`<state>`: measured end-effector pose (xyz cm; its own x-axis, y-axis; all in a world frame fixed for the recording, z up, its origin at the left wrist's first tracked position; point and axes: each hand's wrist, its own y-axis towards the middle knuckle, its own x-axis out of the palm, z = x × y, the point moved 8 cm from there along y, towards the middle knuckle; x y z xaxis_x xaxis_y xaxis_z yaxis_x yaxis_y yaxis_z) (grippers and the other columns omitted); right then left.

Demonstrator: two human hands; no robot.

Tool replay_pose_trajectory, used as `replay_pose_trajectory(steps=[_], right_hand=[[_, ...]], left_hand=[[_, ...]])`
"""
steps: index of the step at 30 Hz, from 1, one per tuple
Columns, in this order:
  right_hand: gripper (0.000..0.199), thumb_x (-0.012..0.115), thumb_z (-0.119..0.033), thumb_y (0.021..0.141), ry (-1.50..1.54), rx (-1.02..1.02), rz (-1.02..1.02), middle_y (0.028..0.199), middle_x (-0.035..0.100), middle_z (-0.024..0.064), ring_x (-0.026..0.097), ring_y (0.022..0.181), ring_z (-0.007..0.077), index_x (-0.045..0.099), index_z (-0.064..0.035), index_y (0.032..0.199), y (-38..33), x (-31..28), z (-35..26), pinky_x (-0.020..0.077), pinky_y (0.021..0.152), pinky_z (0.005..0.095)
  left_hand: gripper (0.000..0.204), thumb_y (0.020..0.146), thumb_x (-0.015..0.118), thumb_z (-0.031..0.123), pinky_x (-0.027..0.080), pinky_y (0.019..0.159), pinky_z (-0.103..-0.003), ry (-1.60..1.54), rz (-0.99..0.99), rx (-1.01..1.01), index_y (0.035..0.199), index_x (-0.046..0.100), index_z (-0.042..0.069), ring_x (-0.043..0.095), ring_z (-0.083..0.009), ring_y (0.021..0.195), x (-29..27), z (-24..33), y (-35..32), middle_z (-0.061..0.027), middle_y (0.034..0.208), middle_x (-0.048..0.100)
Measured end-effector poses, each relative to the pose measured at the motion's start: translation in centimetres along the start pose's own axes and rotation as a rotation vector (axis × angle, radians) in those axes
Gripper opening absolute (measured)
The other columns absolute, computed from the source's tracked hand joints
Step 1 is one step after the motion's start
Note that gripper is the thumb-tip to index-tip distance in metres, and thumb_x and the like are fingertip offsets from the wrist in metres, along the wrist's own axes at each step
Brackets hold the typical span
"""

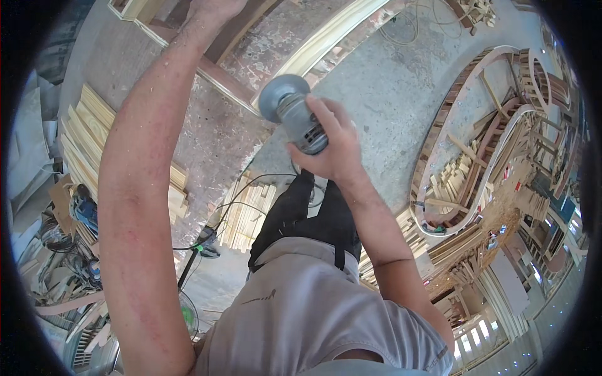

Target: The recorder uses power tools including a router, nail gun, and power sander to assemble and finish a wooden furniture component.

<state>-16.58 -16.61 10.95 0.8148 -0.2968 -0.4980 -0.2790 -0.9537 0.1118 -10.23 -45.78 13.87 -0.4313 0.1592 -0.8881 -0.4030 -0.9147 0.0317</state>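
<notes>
Grey sander [293, 115] — tilted, round-headed

The person is wearing a grey shirt [326, 307] with a small dark marking [259, 298] on its front, short sleeve [421, 335] baring the forearm [384, 232]; black trousers [291, 210] are covering the legs.

Clock positions taken from centre of head view. Worktop [210, 119] at 10 o'clock: worn, reddish-brown and grey, blotched with pale paint. Directly on it, 10 to 12: large wooden frame with long pale rail [326, 41]. Pale strips [93, 103], farther out at 10, piled; cannot tell whether on worktop or just beside it. Floor [382, 94] at 1 to 2: grey, scuffed, stained. On it: looped cable [401, 37] at 1; small wood pieces [480, 14] between 1 and 2; elongated oval frame [434, 138] at 2 to 3, offcuts [451, 178] heaped inside; slat stack [251, 210] at 8.
</notes>
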Motion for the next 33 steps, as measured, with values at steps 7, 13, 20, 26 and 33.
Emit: replay_pose_trajectory(steps=[7,13,20,26,33], right_hand=[[0.071,0.077,-0.021,0.057,-0.035,0.016,0.156,0.107,0.055,0.0157,0.063,0.089,0.0285,0.052,-0.012,0.123,0.6,-1.4,1.2,0.0541,0.071,0.0359],[0.068,0.077,-0.021,0.058,-0.004,0.035,0.122,0.107,0.055,0.0148,0.063,0.087,0.03,0.053,-0.0143,0.121,0.1,-0.7,1.4,0.0541,0.072,0.037],[0.068,0.077,-0.022,0.057,0.077,-0.066,0.095,0.108,0.056,0.0157,0.064,0.088,0.0274,0.055,-0.0142,0.121,0.2,-0.9,1.1,0.0545,0.07,0.0351],[0.073,0.078,-0.019,0.056,0.012,-0.037,0.19,0.106,0.057,0.0153,0.06,0.095,0.0287,0.052,-0.0064,0.123,1.3,-1.8,3.2,0.0492,0.083,0.0348],[0.077,0.078,-0.023,0.064,0.498,0.34,0.634,0.114,0.054,0.0141,0.054,0.099,0.0188,0.045,0.0006,0.129,2.9,-9.7,13.8,0.0436,0.086,0.0295]], left_hand=[[0.056,0.095,0.024,0.042,0.039,0.091,-0.047,0.004,0.028,0.009,0.102,0.06,-0.001,0.053,-0.0405,0.106,0.1,0.2,0.1,-0.0243,0.106,0.059],[0.057,0.095,0.023,0.043,0.04,0.088,-0.048,0.057,0.014,0.047,0.095,0.059,-0.001,0.054,-0.0415,0.1,0.5,-0.2,0.5,-0.0251,0.101,0.059],[0.058,0.096,0.022,0.043,0.039,0.089,-0.048,0.102,-0.014,0.019,0.096,0.058,-0.002,0.053,-0.0411,0.103,1.0,-0.9,1.0,-0.0254,0.104,0.058],[0.057,0.096,0.023,0.044,0.04,0.088,-0.047,0.106,-0.004,0.064,0.097,0.058,-0.001,0.053,-0.0411,0.102,1.0,-0.8,1.1,-0.025,0.104,0.059],[0.052,0.095,0.031,0.047,0.041,0.082,-0.041,0.146,-0.096,-0.006,0.095,0.057,0.002,0.053,-0.0428,0.096,1.5,-2.2,1.7,-0.0234,0.097,0.06]])
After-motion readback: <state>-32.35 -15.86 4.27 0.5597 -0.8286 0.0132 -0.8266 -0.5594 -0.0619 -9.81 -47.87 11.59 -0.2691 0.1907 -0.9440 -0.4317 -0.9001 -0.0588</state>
